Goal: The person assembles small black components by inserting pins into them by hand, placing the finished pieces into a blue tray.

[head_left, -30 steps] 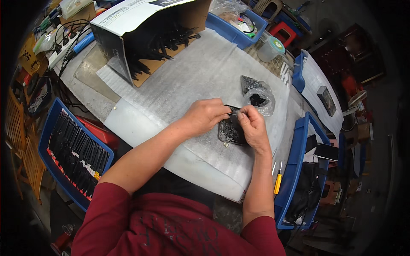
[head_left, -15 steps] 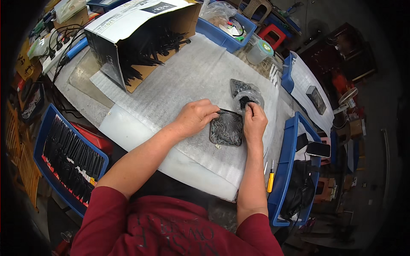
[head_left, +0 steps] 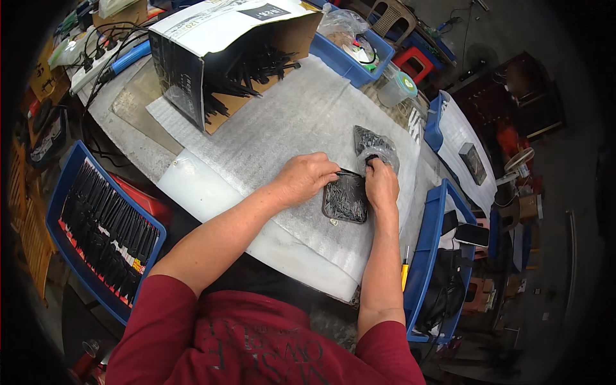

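A small black tray [head_left: 345,200] full of thin dark metal pieces lies on the white foam sheet [head_left: 289,122]. My left hand [head_left: 307,177] rests at the tray's upper left edge with fingers curled on it. My right hand [head_left: 381,182] sits just right of the tray, fingertips pinching something small and dark at the mouth of a clear plastic bag [head_left: 375,145] of dark parts. What exactly the fingers pinch is too small to tell.
An open cardboard box [head_left: 212,51] lying on its side, spilling black parts, stands at the back. A blue bin [head_left: 70,218] of black parts is at my left, blue bins [head_left: 431,256] at my right, and a yellow-handled screwdriver [head_left: 405,274] lies by the table edge.
The view has shifted while both hands stay at the black tray. My right hand has moved up from the tray to the mouth of the plastic bag.
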Demonstrator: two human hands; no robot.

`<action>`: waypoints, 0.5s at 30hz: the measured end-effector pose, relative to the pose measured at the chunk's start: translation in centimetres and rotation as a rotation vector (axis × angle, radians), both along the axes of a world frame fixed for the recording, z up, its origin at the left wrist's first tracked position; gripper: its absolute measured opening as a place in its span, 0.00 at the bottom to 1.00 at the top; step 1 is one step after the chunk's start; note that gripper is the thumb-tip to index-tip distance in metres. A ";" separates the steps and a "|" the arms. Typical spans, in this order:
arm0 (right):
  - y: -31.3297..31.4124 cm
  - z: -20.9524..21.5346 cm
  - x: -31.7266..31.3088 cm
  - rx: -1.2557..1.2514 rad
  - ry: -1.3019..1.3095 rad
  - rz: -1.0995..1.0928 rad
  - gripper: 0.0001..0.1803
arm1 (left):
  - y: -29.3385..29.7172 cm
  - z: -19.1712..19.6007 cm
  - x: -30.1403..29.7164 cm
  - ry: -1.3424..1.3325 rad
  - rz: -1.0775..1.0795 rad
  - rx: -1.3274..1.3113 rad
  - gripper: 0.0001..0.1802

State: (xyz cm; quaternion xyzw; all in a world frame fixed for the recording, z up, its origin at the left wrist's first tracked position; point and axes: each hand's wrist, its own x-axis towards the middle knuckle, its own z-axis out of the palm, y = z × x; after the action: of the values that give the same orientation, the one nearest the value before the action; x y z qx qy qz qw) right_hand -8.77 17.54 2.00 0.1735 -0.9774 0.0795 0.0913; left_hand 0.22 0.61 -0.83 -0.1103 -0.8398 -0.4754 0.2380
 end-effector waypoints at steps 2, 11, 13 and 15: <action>0.0 -0.3 0.2 -0.056 0.065 0.023 0.11 | -0.1 -0.2 0.0 -0.006 0.001 0.008 0.07; 1.0 -1.2 1.4 -1.372 -0.338 0.151 0.03 | 0.0 0.1 0.0 -0.014 -0.023 0.086 0.07; 0.9 -0.9 1.7 -1.504 -0.421 0.184 0.02 | -0.1 0.2 0.1 -0.004 -0.044 0.083 0.08; 0.9 -0.8 1.9 -1.638 -0.506 0.214 0.01 | 0.0 0.2 0.0 0.007 -0.040 0.070 0.08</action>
State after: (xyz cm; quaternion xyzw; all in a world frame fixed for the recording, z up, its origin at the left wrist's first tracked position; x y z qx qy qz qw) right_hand -6.89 18.47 1.21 0.1214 -0.5817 0.8033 -0.0406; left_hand 0.24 0.59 -0.66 -0.1203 -0.8195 -0.5087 0.2351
